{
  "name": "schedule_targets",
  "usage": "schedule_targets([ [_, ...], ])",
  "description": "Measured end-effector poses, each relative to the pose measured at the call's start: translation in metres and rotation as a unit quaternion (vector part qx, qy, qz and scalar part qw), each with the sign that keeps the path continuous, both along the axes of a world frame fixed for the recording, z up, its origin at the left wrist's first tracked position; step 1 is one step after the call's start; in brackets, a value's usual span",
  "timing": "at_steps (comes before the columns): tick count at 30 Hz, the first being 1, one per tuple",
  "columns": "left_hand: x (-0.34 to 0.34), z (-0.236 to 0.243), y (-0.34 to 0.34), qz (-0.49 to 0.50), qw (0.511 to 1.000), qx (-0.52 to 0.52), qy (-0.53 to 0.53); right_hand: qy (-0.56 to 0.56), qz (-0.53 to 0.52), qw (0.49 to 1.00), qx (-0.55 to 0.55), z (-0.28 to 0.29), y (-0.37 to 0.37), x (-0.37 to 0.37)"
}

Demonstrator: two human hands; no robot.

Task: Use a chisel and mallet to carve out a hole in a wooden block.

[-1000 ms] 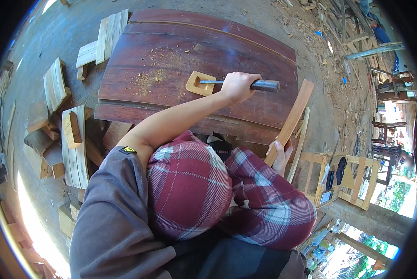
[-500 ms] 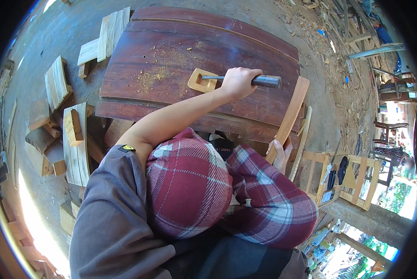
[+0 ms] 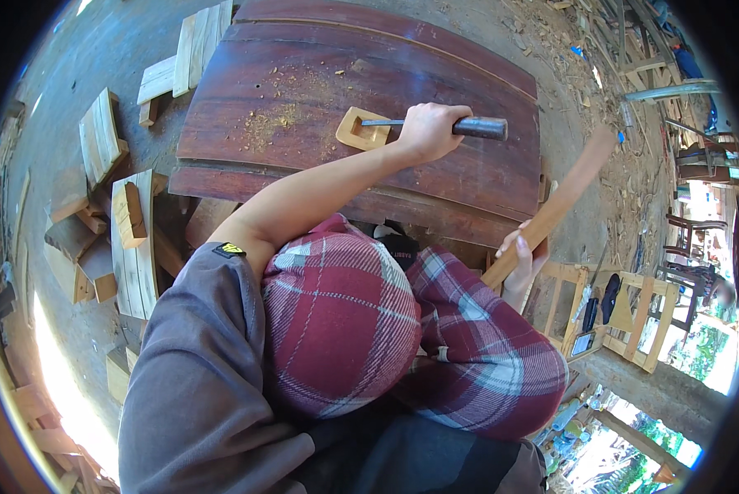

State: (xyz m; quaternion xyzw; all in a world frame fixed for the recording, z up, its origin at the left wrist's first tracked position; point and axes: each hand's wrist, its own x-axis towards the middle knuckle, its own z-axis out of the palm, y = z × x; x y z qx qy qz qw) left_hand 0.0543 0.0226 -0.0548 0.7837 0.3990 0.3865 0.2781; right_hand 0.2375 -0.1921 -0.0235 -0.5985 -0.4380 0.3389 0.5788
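Note:
My left hand [image 3: 433, 132] is wrapped round a chisel [image 3: 482, 128] with a dark round handle. The chisel lies nearly level, its metal blade reaching left into the hollow of a small light wooden block [image 3: 355, 142]. That block rests on a dark red-brown wooden board [image 3: 452, 90]. My right hand [image 3: 528, 253], by my right knee, grips a long flat wooden bat [image 3: 569, 199] near its lower end. The bat slants up and to the right, past the board's right edge, with its far end blurred and apart from the chisel.
Wood chips [image 3: 275, 115] lie scattered on the board, left of the block. Pale slatted wood pieces [image 3: 102, 136] and stacked offcuts [image 3: 98, 272] stand at the left. To the right are a light wooden frame [image 3: 654, 329] and debris along the ground.
The bat has swung right, away from the chisel handle, and my right hand has risen slightly with it. My left hand still holds the chisel in the block's hollow.

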Motion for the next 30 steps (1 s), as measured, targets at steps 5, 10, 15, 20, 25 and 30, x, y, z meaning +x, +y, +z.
schedule_targets([
  [5, 0.005, 0.004, 0.004, 0.021, 1.0, -0.012, -0.016, -0.262, 0.013, 0.964, -0.051, -0.017, 0.02, -0.016],
  [10, 0.003, 0.0, 0.003, 0.009, 1.0, -0.003, -0.005, -0.078, -0.041, 0.993, -0.077, -0.017, 0.012, 0.002],
  [15, 0.004, -0.01, -0.002, -0.026, 0.999, -0.001, 0.022, -0.201, -0.03, 0.975, -0.09, -0.03, 0.018, -0.017],
  [20, -0.001, -0.023, -0.008, -0.07, 0.995, 0.019, 0.07, -0.017, -0.07, 0.996, -0.054, -0.022, 0.009, 0.0],
  [25, -0.001, -0.018, -0.005, -0.057, 0.997, 0.016, 0.045, 0.067, -0.057, 0.991, 0.099, -0.029, 0.012, -0.008],
  [30, -0.006, -0.018, -0.002, -0.044, 0.997, 0.015, 0.056, -0.115, -0.037, 0.989, -0.088, -0.033, 0.008, -0.006],
])
